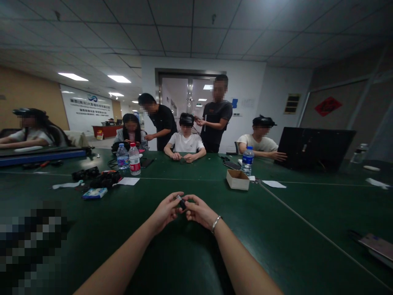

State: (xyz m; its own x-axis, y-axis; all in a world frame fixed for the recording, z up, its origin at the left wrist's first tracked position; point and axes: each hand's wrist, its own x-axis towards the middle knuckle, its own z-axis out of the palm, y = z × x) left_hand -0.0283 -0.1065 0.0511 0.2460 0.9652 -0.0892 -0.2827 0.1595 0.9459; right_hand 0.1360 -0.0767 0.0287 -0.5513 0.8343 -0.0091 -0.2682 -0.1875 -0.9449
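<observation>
Above the green table (196, 262), my two hands meet in the middle of the view. Between them is a small black object with a silver end (182, 203), too small to name for sure; its shape resembles a USB stick. My left hand (167, 211) has its fingers closed around the silver end. From the other side, my right hand (198, 209) pinches the black end, with a silver bracelet (216, 224) on its wrist. Parts of the object are hidden behind my fingertips.
Beyond my hands stand a small open box (238, 180), a blue-capped water bottle (247, 160) and two more bottles (134, 159). Black gear (106, 179) and a tissue pack (94, 193) lie left. Several people sit or stand across the table; a monitor (316, 147) is at right.
</observation>
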